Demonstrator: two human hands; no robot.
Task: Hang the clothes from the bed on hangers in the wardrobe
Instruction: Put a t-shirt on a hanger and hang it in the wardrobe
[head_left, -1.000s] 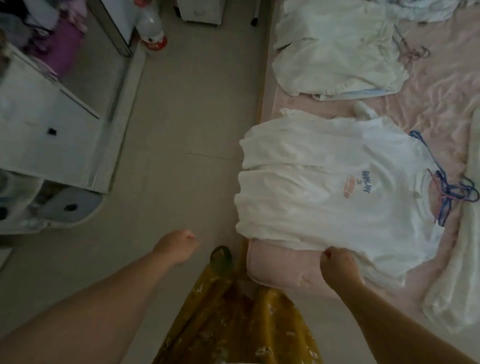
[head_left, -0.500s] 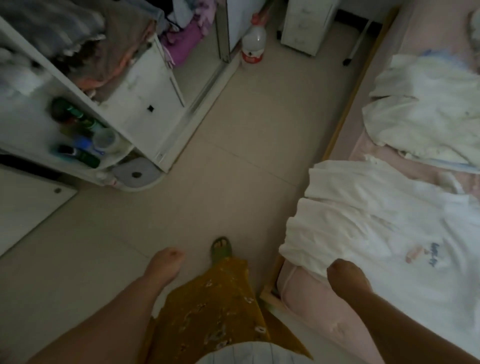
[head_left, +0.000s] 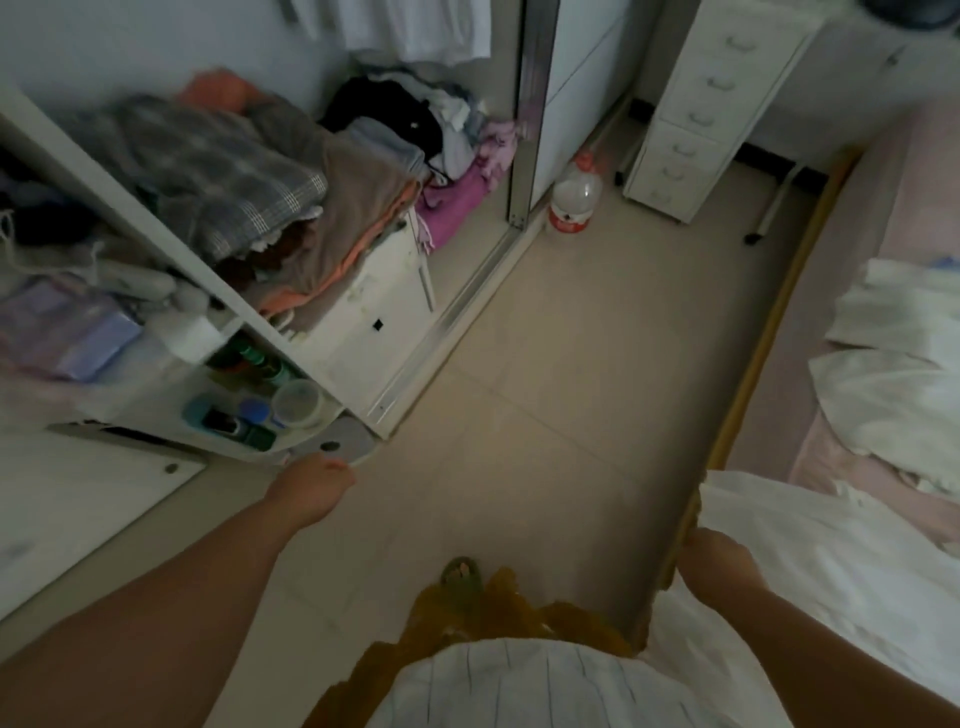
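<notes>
White shirt (head_left: 810, 582): lies at the near corner of the bed (head_left: 857, 291), its hem edge hanging past the wooden bed frame toward the floor (head_left: 545, 389). Long axis appears to run across the mattress, hem end toward the person, collar end away to the right and out of frame; no hanger visible on it from here.

Right hand (head_left: 719, 564): grip curled and bunching the shirt's near edge at the bed corner. The fingertips are buried in cloth, so the exact pinch is hard to read.

Left hand (head_left: 317, 491): grip loose and holding nothing, fingers slack, held out over the floor near the foot of the wardrobe (head_left: 395, 312).

Second white garment (head_left: 893, 384): farther up the bed, crumpled, untouched, well apart from the first.

Wardrobe contents: white garments hanging (head_left: 415, 26) at the top of the open bay, judged to be pieces already put away; folded stacks (head_left: 249, 171) on the shelf below; bottles and a tub (head_left: 260, 400) on the lowest side shelf.

Progress, judged: partway. At least two pieces remain on the bed. The one in hand has yet to be lifted clear, carried over and hung.

Other: plastic bottle (head_left: 574, 195) standing on the floor by the sliding door track; white drawer unit (head_left: 701, 104) beyond it.
</notes>
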